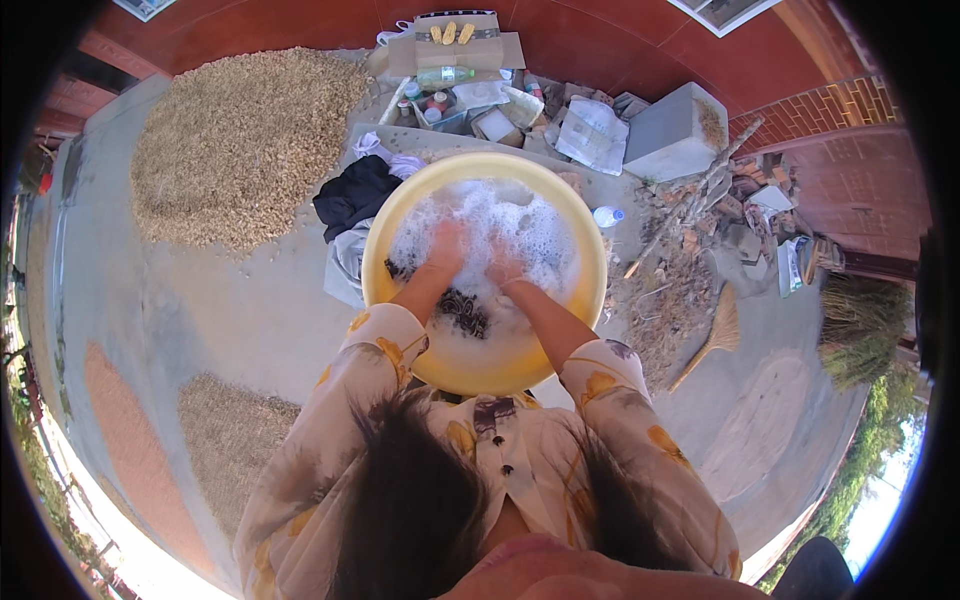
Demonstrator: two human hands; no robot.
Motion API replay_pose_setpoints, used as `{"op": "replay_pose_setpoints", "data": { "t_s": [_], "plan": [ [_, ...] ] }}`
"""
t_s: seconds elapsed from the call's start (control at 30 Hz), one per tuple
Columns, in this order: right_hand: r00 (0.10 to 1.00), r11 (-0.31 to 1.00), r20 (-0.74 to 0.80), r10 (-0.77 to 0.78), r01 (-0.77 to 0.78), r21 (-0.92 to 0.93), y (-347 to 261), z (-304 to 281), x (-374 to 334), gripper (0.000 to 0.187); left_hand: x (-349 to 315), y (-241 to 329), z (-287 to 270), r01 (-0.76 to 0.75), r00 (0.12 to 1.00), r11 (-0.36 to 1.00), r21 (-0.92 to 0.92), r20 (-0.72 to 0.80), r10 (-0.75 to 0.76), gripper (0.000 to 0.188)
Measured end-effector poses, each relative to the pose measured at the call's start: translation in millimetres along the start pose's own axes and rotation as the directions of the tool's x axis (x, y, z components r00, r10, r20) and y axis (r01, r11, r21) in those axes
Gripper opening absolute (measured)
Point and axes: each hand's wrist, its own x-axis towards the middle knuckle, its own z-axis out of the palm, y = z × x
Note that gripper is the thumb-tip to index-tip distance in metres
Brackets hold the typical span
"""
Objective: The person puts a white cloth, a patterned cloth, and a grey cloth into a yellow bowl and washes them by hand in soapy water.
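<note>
In front of me stands a round yellow basin point(597, 265), filled with sudsy water and thick white foam point(548, 232). Both my forearms reach down into it. My left hand point(447, 246) is partly sunk in the suds left of the middle, its fingers covered by foam. Close beside it, my right hand point(506, 267) is also in the foam, and its fingers do not show either. Dark patterned cloth point(462, 314) surfaces in the water nearer to me, between my wrists. Whether either hand grips cloth is hidden.
Black clothing point(357, 196) and grey cloth point(350, 254) lie left of the basin. A bottle with a blue cap point(608, 216) lies to its right, a straw broom point(722, 325) farther right. Behind are a large tan heap point(240, 145), a white box point(675, 135) and corn cobs point(450, 34).
</note>
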Motion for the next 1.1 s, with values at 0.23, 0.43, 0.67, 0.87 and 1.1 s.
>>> {"op": "replay_pose_setpoints", "data": {
  "t_s": [0.23,0.43,0.67,0.87,1.1],
  "plan": [
    [0.973,0.892,-0.203,0.108,-0.005,0.453,-39,-86,-7,0.045,25,-5,-32,0.081,0.997,0.883,-0.462,0.023,-0.08,0.026],
    [0.962,0.75,-0.27,0.046,0.146,0.645,-81,-182,-97,0.036,12,44,-114,0.223,0.898,0.314,-0.923,0.069,-0.434,0.011],
    [0.868,0.817,-0.354,-0.348,0.466,0.34,-42,-188,-158,0.027,-40,79,-166,0.212,0.951,0.611,-0.763,0.018,-0.308,0.022],
    [0.871,0.986,-0.464,-0.163,0.157,-0.052,-47,-144,-131,0.047,-66,75,-130,0.111,0.989,0.978,0.178,0.076,-0.126,0.076],
    [0.992,0.967,-0.127,-0.027,-0.006,-0.254,-78,-128,-73,0.043,-34,67,-68,0.142,0.934,0.854,0.5,0.218,-0.283,0.069]
  ]
}}
